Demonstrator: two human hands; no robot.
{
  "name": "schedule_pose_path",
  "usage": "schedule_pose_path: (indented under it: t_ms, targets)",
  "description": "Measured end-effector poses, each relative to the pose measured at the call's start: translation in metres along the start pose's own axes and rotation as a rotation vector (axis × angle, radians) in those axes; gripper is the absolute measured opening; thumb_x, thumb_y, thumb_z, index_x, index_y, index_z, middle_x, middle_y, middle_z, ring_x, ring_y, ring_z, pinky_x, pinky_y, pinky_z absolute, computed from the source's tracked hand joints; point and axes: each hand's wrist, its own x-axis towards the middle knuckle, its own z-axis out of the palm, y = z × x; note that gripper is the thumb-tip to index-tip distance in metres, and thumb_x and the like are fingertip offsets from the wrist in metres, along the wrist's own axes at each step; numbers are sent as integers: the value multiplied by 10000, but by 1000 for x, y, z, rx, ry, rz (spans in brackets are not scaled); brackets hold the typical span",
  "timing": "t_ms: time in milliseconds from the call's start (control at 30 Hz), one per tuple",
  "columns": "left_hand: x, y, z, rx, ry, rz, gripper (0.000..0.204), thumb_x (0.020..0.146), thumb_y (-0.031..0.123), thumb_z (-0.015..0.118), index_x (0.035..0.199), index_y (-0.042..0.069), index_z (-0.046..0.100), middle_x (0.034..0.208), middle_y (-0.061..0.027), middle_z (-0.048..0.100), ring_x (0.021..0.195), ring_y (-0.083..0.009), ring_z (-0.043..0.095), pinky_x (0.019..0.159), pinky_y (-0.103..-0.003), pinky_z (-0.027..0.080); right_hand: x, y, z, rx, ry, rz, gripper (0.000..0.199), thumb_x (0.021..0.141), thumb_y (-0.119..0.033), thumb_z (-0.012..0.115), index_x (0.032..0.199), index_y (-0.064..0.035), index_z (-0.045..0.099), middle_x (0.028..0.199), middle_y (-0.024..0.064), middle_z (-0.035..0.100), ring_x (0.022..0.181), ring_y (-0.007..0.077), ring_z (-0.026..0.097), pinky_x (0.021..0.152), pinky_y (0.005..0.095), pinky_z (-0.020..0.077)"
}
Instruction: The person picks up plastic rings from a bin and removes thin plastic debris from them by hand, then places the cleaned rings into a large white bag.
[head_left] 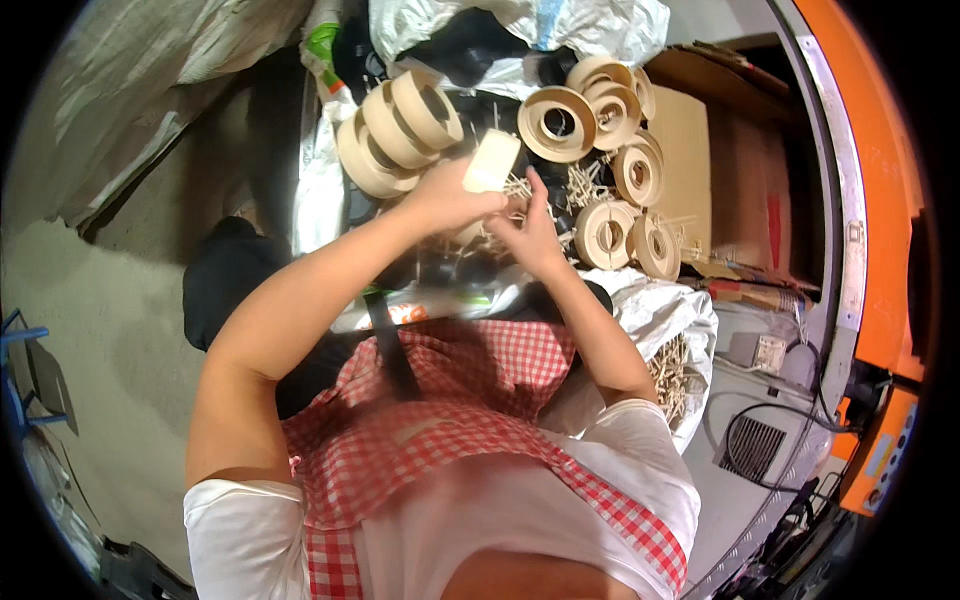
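My left hand (pixel 450 197) is closed around a pale cream piece with a rounded rectangular outline (pixel 493 160), raised above the pile in front of me. Close beside it, my right hand (pixel 532 238) has its thumb and forefinger apart, and I see nothing held in it. Thin cream sticks (pixel 518 188) show between and behind the hands, partly hidden and blurred. Left of the hands stand several cream plastic rings (pixel 395 132), leaning together. More cream rings with stepped centres (pixel 557 124) lie to the right, some stacked on each other.
Below the right-hand rings, a white bag (pixel 700 318) holds many thin cream sticks (pixel 670 378). An opened cardboard box (pixel 685 165) stands at right, beside an orange machine frame (pixel 868 190). A grey unit with a black cable (pixel 735 425) sits lower right.
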Motion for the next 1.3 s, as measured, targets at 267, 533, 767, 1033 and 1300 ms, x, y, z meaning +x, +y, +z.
schedule_pose_path:
  t_ms: [267, 533, 767, 1033, 1300]
  targets:
    - [39, -3, -19, -491, 410, 65, 400, 824, 227, 673, 1147, 39, 532, 988, -58, 614, 842, -148, 605, 717, -272, 494, 6, 4, -54, -813, -151, 262, 463, 739, -286, 726, 1075, -1, 583, 901, 168, 646, 854, 310, 620, 749, 406, 492]
    - [54, -16, -41, -274, 667, 43, 745, 729, 293, 722, 1298, -61, 395, 1163, -162, 569, 1040, -239, 559, 885, -309, 440, -71, 125, -114, -1016, -107, 769, 680, 725, -370, 635, 1302, -64, 445, 1263, 176, 520, 1262, 295, 403, 1042, 474, 271]
    - [19, -13, -7, -125, 236, -161, 601, 861, 269, 616, 1329, -24, 377, 1086, -133, 604, 929, -191, 610, 774, -290, 493, -13, 20, -89, 908, 884, 425, 385, 913, -304, 421, 1099, 11, 540, 903, 134, 616, 763, 210, 585, 722, 345, 495]
    - [3, 16, -21, -607, 186, -55, 402, 810, 107, 587, 1181, 0, 477, 959, -105, 613, 818, -172, 636, 692, -270, 541, -3, -9, 18, 222, -46, 636, 331, 886, -203, 528, 1191, -75, 540, 1012, 148, 620, 812, 266, 608, 796, 340, 499]
    - [-25, 28, -26, -653, 102, 9, 466, 732, 93, 666, 1173, 18, 538, 1038, -90, 615, 940, -159, 588, 806, -277, 474, -25, 13, 63, -924, -515, 80, 259, 695, -105, 646, 940, -84, 563, 856, 124, 588, 869, 304, 595, 740, 400, 486]
